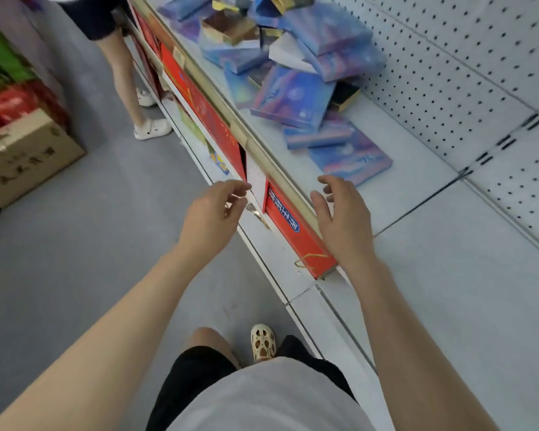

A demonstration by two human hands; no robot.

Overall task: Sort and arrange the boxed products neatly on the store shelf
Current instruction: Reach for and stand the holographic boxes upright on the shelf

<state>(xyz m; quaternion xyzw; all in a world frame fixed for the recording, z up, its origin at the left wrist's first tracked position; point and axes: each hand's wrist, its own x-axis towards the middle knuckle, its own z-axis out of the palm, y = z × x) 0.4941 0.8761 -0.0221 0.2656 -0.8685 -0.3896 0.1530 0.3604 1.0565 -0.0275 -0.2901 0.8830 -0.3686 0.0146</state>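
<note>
Blue-purple boxes [293, 98] lie jumbled on the white shelf [402, 194] ahead of your empty hands, left [212, 213] and right [339, 213] both loosely spread apart; they look light, stiff and glossy, so grip each by its long edges.

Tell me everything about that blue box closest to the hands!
The nearest blue box is flat and rectangular, looks like glossy cardboard, printed in blue with pink and purple swirls. It lies flat and closed on the white shelf, at the near end of the messy pile. Another blue box overlaps its far edge. Neither hand touches it.
</note>
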